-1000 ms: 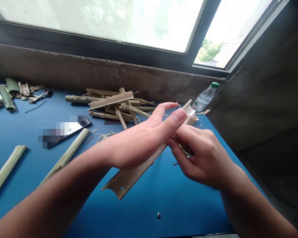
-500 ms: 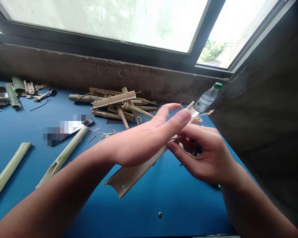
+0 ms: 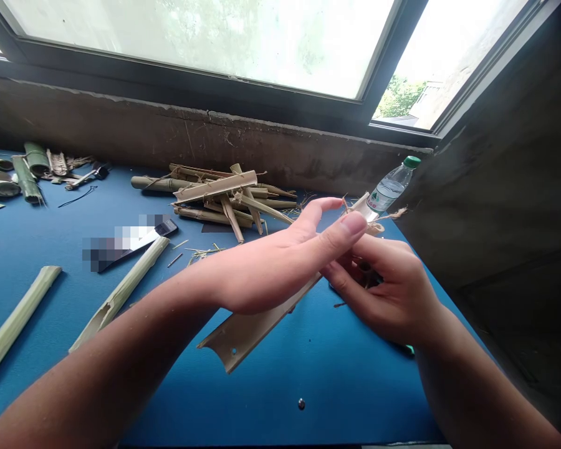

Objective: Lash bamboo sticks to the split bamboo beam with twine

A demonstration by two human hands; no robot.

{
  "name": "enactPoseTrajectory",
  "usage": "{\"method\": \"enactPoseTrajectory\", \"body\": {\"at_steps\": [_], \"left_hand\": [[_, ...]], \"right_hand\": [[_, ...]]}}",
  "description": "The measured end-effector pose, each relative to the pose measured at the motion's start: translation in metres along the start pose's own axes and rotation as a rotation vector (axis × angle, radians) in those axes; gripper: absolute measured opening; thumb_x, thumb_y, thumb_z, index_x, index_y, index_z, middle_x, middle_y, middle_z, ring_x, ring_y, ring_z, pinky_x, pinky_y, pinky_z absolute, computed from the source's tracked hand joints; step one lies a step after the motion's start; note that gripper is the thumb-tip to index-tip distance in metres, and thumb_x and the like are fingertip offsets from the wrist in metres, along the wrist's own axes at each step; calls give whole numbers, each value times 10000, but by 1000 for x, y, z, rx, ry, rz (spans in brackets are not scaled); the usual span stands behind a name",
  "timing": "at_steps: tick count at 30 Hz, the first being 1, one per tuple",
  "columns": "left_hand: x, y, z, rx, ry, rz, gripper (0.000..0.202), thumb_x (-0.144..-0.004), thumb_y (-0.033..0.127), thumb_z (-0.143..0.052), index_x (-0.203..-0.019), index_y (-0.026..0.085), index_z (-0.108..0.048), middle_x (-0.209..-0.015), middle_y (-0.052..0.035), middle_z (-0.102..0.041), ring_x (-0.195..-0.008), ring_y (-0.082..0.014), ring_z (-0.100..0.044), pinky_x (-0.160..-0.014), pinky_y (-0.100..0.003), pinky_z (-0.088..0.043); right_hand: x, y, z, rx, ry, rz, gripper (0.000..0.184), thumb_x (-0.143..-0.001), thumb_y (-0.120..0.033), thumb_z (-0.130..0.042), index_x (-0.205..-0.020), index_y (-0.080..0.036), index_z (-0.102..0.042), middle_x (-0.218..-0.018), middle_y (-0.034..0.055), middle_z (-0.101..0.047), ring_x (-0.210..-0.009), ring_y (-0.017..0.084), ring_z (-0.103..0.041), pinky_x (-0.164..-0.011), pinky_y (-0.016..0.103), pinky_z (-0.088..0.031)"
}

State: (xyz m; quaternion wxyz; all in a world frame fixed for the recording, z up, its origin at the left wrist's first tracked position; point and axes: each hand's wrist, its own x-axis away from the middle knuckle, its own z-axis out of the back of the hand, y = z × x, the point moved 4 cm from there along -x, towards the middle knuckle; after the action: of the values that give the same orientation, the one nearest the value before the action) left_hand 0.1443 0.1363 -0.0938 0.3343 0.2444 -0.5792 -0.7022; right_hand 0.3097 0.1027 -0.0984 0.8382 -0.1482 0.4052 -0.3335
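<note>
Here left hand [image 3: 271, 268] and right hand [image 3: 393, 293] grip bamboo strip [image 3: 243, 337] near the table [image 3: 308, 380] edge.

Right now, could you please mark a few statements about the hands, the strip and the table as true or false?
1. Both the left hand and the right hand are at the strip. True.
2. The strip lies flat on the table. False: it is held up off the table, tilted.
3. The bottle has a red cap. False: the cap is green.
4. A pile of bamboo pieces lies near the wall. True.
5. The left hand grips the bottle. False: no hand touches it.
</note>
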Motion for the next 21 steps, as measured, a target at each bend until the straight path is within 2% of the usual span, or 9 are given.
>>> {"method": "enactPoseTrajectory", "body": {"at_steps": [5, 10, 14, 16, 18, 21], "left_hand": [[0, -1, 1, -7, -7, 3, 780, -1044, 755, -482, -1716, 377, -361, -1693, -30, -539, -1535, -344, -537, -1281, -472, -421], [1, -1, 0, -22, -13, -17, 713, -1059, 744, -446, -1681, 395, -424, -1763, 12, -435, -1564, -335, -503, -1280, -448, -425], [0, -2, 0, -4, -19, -5, 777, -1051, 748, -471, -1719, 367, -354, -1697, -31, -534, -1494, -332, -583, -1245, -450, -467], [0, -2, 0, 3, -34, -5, 771, -1053, 746, -471, -1716, 370, -357, -1686, -24, -548, -1493, -329, -586, -1249, -447, -464], [-1, -1, 0, -17, -37, -16, 722, -1059, 731, -476, -1687, 381, -416, -1730, -2, -489, -1544, -331, -532, -1288, -446, -420], [-1, -2, 0, -45, -24, -1, 770, -1048, 721, -518, -1717, 374, -363, -1773, 1, -418, -1586, -341, -476, -1315, -454, -392]], "right_hand": [[1, -1, 0, 10, 9, 20, 191, -959, -67, -739, -915, -221, -634, -718, -71, -480, -626, 84, -419, -592, 243, -382], [0, 0, -1, -8, 28, 17, 171, -952, -67, -738, -932, -217, -659, -717, -70, -513, -621, 81, -422, -577, 244, -373], [0, -1, -1, 6, 25, 23, 162, -923, -74, -763, -970, -215, -699, -693, -67, -531, -596, 88, -418, -544, 257, -361], [0, -1, -1, 17, 24, 22, 165, -915, -77, -768, -988, -216, -718, -686, -60, -552, -589, 96, -422, -538, 266, -363], [1, -1, -1, 16, 28, 31, 163, -914, -75, -761, -978, -219, -718, -700, -52, -581, -592, 100, -431, -539, 271, -368], [0, -1, -1, 26, 41, 45, 170, -910, -63, -752, -926, -220, -689, -717, -49, -593, -601, 99, -437, -552, 269, -380]]}}
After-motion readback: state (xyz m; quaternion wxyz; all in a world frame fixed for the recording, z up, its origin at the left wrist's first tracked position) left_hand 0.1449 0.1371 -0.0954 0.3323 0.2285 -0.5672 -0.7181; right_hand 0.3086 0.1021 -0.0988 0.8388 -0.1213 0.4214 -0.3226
